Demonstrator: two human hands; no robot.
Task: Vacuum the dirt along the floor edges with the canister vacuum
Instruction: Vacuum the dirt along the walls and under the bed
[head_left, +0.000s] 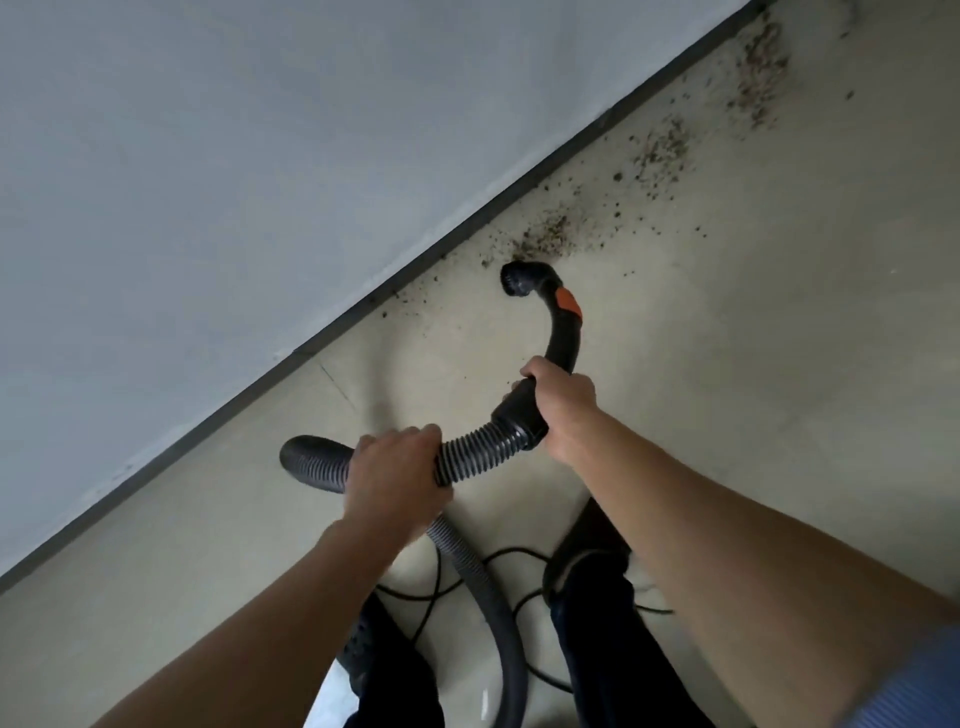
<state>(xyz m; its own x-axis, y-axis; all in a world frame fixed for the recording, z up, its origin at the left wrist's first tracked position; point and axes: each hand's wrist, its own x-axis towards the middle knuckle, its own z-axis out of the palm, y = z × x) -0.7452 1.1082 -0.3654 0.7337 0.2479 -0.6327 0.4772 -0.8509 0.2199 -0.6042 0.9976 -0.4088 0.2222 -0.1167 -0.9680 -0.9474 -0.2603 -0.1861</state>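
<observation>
— So, where's the nozzle (519, 278)?
— Near the baseboard (311, 343), just beside the nearest patch of dirt (545, 239) on the floor (727, 364).
— And the hands?
— The left hand (395, 467) has its fingers clamped round the ribbed hose (478, 449). The right hand (563, 410) has its fingers clamped round the curved handle tube (563, 338).

Plain pale grey painted wall (260, 182) fills your upper left; a narrow dark grey skirting strip (467, 224) runs diagonally along its foot. Below you, dark blue trouser legs (613, 649) and one black shoe (587, 540); at lower right, the edge of your ribbed light blue sleeve (914, 686)
</observation>
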